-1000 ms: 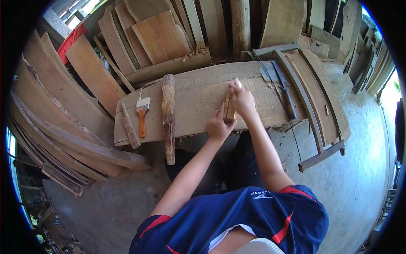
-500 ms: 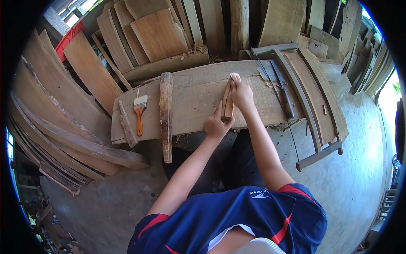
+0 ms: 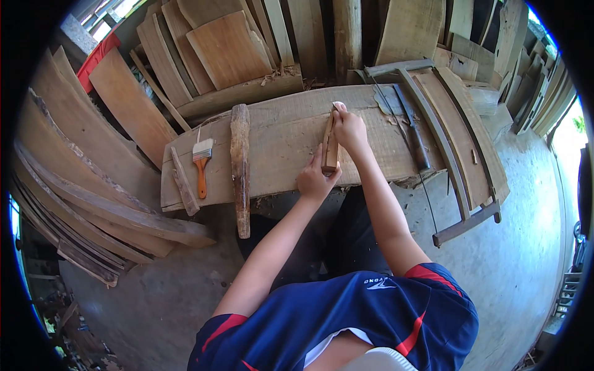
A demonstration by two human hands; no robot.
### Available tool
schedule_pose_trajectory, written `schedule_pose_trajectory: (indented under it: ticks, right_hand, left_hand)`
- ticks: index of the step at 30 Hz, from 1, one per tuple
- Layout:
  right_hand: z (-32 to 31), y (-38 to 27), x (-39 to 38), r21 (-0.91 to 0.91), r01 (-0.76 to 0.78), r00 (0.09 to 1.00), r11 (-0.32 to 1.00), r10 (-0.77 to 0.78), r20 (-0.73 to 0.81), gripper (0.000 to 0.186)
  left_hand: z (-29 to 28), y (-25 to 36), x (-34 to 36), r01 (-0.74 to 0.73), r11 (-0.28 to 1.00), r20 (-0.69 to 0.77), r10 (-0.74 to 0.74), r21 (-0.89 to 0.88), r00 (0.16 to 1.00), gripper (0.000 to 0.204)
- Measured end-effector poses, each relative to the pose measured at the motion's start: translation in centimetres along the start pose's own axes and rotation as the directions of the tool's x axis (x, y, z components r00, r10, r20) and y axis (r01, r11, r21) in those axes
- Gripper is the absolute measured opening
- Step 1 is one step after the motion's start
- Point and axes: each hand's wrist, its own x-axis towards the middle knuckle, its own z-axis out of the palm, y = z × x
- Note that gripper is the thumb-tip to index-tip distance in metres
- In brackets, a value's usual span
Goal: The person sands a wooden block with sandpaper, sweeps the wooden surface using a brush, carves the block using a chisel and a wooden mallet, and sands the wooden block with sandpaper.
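Observation:
A short, squared wooden block (image 3: 330,151) lies lengthwise on the broad plank (image 3: 278,142) in front of me. My left hand (image 3: 315,180) is closed round its near end, thumb on one side and fingers on the other. At the far end, my right hand (image 3: 351,130) has its fingers pinched round a small whitish piece (image 3: 338,105), pressed against the block's upper surface. It may be a folded cloth or paper; the fingers cover most of it.
On the plank's left lie a flat paintbrush (image 3: 202,164), a thin wood strip (image 3: 182,182) and a rough wooden stick (image 3: 241,167). To the right are a dark-handled saw (image 3: 416,136) and a wooden frame saw (image 3: 433,133). Boards (image 3: 229,49) lean behind; curved slabs (image 3: 105,198) stand left.
Both hands and the block sit slightly further left in the picture, as the whole view has shifted a little. My right hand stays at the block's far end, my left at its near end.

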Motion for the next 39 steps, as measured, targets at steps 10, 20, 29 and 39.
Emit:
schedule_pose_trajectory:
  ticks: [10, 20, 29, 39]
  right_hand:
    - [-1.7, -2.3, -9.5, 0.114, 0.087, 0.99, 0.99, -0.098, 0.097, 0.033]
    - [0.6, -0.5, 0.4, -0.071, -0.009, 1.0, 0.997, 0.011, 0.024, 0.028]
    - [-0.7, -2.6, -7.7, 0.139, -0.019, 0.999, 0.99, 0.012, 0.048, 0.029]
    - [-0.3, -2.8, -6.5, 0.073, -0.031, 0.998, 0.997, 0.027, 0.064, 0.03]
  left_hand:
    - [-0.6, -1.3, -0.7, 0.079, 0.996, 0.103, -0.075, -0.029, 0.992, 0.069]
    - [-0.2, -0.1, -0.2, 0.039, 0.999, 0.043, -0.038, -0.011, 0.998, 0.065]
    - [-0.4, -1.0, -0.5, 0.086, 0.993, 0.077, -0.079, -0.08, 0.994, 0.058]
    - [-0.8, -0.9, -0.5, 0.129, 0.991, 0.146, -0.121, -0.04, 0.982, 0.065]
